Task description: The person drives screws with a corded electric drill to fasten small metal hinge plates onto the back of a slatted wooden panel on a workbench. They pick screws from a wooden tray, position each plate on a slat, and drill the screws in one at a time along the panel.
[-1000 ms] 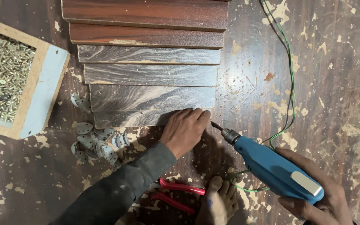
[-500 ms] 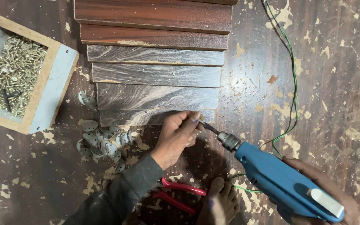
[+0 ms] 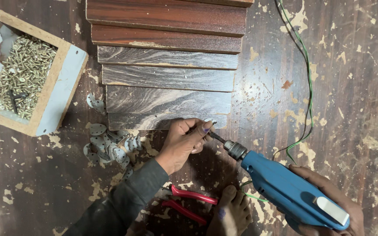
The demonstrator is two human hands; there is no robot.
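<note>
My right hand [image 3: 329, 199] grips a blue electric drill [image 3: 292, 190] at the lower right, its bit [image 3: 217, 138] pointing up-left. My left hand [image 3: 184, 142], in a dark sleeve, pinches something small at the bit's tip, right at the near edge of the lowest wooden board [image 3: 167, 120]. What the fingers pinch is too small to tell. That board is the closest of several stacked, stepped boards [image 3: 167, 57] of dark and grey wood grain.
A wooden box [image 3: 64, 94] full of brass screws [image 3: 20, 76] sits at the left. A heap of small round metal plates [image 3: 110, 146] lies beside my left hand. Red-handled pliers [image 3: 187, 203] and a bare foot [image 3: 230, 214] are below. A green cord [image 3: 305, 87] runs up right.
The drill has moved up-left so its bit now meets my left hand's fingertips at the board edge. My left hand has curled from lying flat into a pinch.
</note>
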